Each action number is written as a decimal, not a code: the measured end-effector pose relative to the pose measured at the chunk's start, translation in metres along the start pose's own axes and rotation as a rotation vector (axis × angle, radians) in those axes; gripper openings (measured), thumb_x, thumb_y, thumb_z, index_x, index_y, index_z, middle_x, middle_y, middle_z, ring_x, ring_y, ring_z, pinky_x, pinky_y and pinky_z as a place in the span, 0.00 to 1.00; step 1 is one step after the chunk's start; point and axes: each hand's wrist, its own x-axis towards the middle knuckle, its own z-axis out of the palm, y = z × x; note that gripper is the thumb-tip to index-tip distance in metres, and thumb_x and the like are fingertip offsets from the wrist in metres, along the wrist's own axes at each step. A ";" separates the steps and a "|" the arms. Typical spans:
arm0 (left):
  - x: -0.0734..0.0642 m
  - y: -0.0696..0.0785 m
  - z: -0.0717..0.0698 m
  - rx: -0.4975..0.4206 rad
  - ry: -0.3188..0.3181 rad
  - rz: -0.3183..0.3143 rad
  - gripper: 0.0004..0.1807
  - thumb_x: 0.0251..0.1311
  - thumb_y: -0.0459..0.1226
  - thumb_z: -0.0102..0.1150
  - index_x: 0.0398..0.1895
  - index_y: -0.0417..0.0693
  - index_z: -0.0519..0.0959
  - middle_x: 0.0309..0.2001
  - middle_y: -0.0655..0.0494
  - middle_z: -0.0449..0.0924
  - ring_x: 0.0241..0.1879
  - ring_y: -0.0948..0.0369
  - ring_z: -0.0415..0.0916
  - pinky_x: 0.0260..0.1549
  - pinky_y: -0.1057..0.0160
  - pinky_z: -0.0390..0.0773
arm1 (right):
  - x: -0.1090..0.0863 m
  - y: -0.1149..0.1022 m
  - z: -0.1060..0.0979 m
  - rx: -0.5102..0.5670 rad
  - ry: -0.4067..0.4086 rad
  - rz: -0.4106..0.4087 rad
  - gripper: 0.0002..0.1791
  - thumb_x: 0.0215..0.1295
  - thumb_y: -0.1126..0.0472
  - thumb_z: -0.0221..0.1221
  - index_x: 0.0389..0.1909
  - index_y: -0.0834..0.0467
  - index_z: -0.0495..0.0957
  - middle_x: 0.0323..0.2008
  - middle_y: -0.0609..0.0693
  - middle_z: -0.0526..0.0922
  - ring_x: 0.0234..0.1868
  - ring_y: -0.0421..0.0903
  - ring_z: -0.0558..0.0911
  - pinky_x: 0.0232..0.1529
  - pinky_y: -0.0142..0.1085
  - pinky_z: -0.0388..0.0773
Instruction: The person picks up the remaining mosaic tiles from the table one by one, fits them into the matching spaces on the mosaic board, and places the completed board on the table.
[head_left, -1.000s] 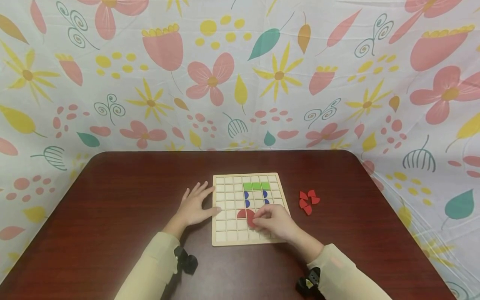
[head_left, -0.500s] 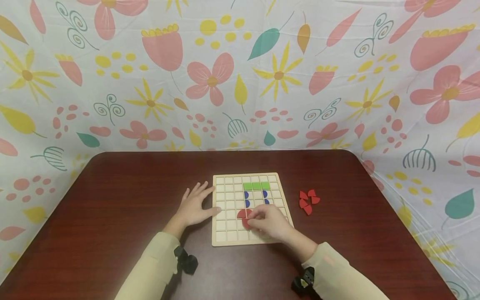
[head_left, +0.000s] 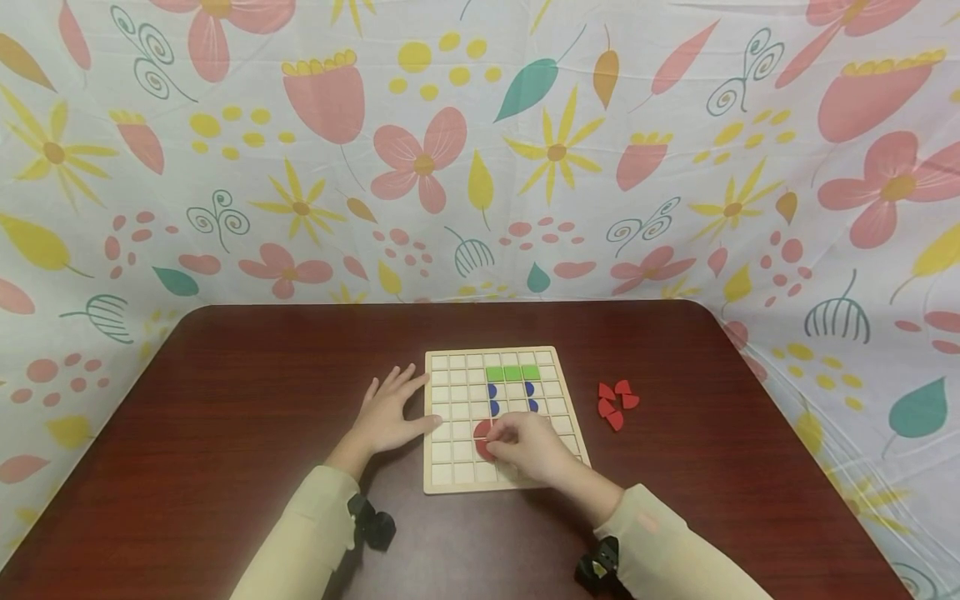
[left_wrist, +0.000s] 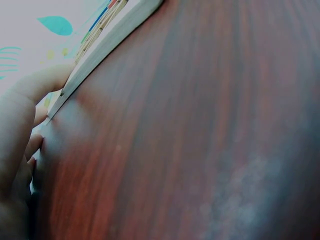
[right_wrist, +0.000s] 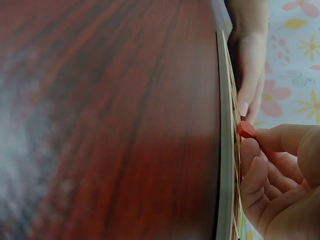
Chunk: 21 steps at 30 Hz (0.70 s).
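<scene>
A square wooden grid board [head_left: 428, 467] lies on the table. My right hand [head_left: 536, 450] is over its lower part, pinching a red quarter-circle piece [right_wrist: 246, 129] between thumb and fingertips. In the head view this piece overlaps the grid just below another red quarter-circle piece [head_left: 481, 429] set in the board. My fingers partly cover the red pieces there. Fingers spread, my left hand [head_left: 390, 417] touches the left rim of the board with its thumb and a fingertip. Green squares [head_left: 512, 373] sit in an upper row, with blue half-circles [head_left: 492, 407] in two columns beneath.
To the right of the board, several loose red quarter-circle pieces [head_left: 615, 420] lie on the dark wooden table [head_left: 285, 358]. A flower-patterned cloth [head_left: 480, 167] hangs behind the table's far edge. Black wrist devices [head_left: 372, 522] sit at both sleeves.
My right hand has moved left across the board with the red quarter-circle piece, bringing it beneath the set red piece at left. My left hand has stayed at the rim.
</scene>
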 end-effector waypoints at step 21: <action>0.000 0.000 0.000 0.000 0.002 0.009 0.42 0.52 0.60 0.58 0.70 0.57 0.63 0.74 0.49 0.53 0.74 0.48 0.44 0.69 0.38 0.39 | 0.008 -0.005 -0.003 -0.132 -0.042 0.025 0.05 0.57 0.65 0.62 0.24 0.53 0.80 0.24 0.41 0.80 0.30 0.37 0.75 0.33 0.30 0.73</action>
